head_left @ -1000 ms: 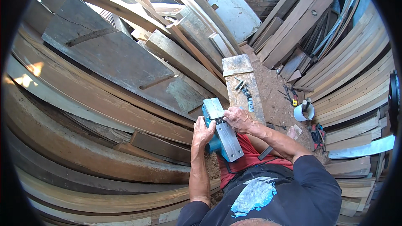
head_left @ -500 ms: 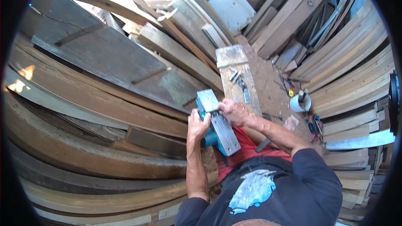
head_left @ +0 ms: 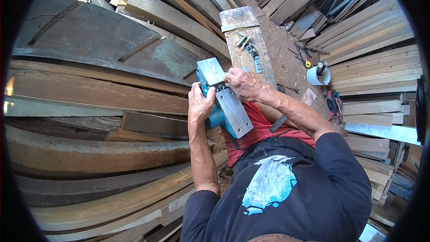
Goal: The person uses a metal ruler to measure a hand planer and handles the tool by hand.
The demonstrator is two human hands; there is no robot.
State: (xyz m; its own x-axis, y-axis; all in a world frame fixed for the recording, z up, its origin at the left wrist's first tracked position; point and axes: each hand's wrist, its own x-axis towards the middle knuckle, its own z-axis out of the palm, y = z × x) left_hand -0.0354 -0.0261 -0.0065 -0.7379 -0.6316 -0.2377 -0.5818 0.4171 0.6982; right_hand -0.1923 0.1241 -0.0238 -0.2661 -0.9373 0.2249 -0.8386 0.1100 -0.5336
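An electric hand planer (head_left: 234, 112) with a teal body rests at my lap, its flat metal sole turned up. My left hand (head_left: 200, 101) is closed round the planer's left side, the thumb near the gap between the two sole plates. From the other side my right hand (head_left: 247, 83) reaches to that same gap. Its fingers are curled and pressed together at the cutter; whatever they hold there is hidden. Ahead lies a worn wooden bench (head_left: 239, 15) with small metal parts (head_left: 251, 51) on it.
Long boards (head_left: 98, 87) are stacked along the left, and more planks (head_left: 371, 69) line the right. Right of the bench stand a white bucket (head_left: 316, 77) with things in it, a yellow tape measure (head_left: 307, 64) and a red-black tool (head_left: 334, 104). Shavings cover the ground.
The view has tilted, so the planer, bench and hands appear higher in the picture. Both hands keep their places on the planer, the right one still at the cutter gap.
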